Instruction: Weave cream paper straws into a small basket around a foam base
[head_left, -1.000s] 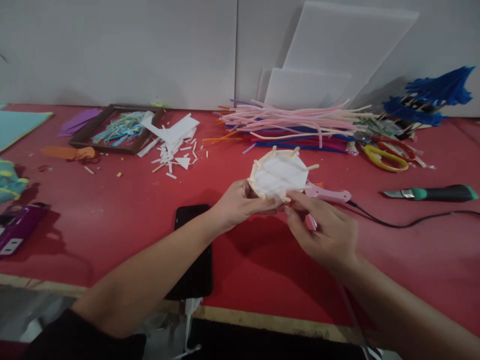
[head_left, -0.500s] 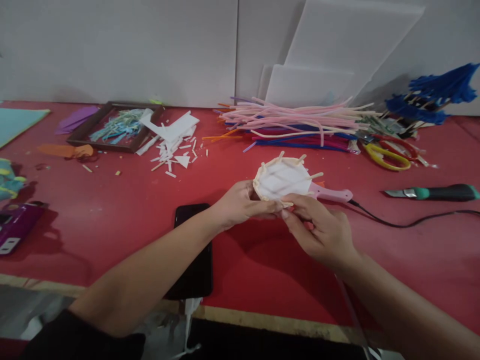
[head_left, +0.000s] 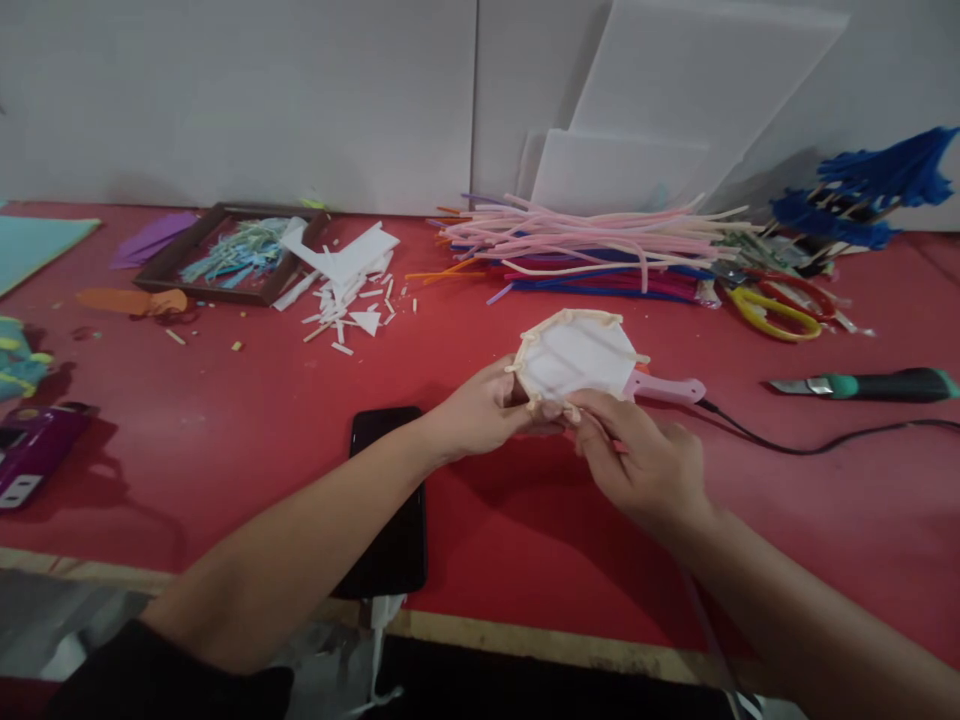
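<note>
A white round-cornered piece (head_left: 574, 355) with a cream edging and short cream ends sticking out is held above the red table. My left hand (head_left: 484, 408) is closed on its left and lower-left edge, thumb in front. With thumb and fingers, my right hand (head_left: 637, 450) pinches a cream end at the lower edge, close to the left fingertips. Just behind the piece, at its right, lies a pink-handled tool (head_left: 667, 389) with a black cord.
A black phone (head_left: 390, 540) lies under my left forearm. Pink and blue stems (head_left: 585, 240), yellow scissors (head_left: 772, 314) and a cutter knife (head_left: 870, 386) lie behind and to the right. White scraps (head_left: 345, 275) and a brown tray (head_left: 210, 292) are at the back left.
The white piece has turned in my hands and shifted slightly right, so its cream ends point differently. My right fingers have moved slightly with it.
</note>
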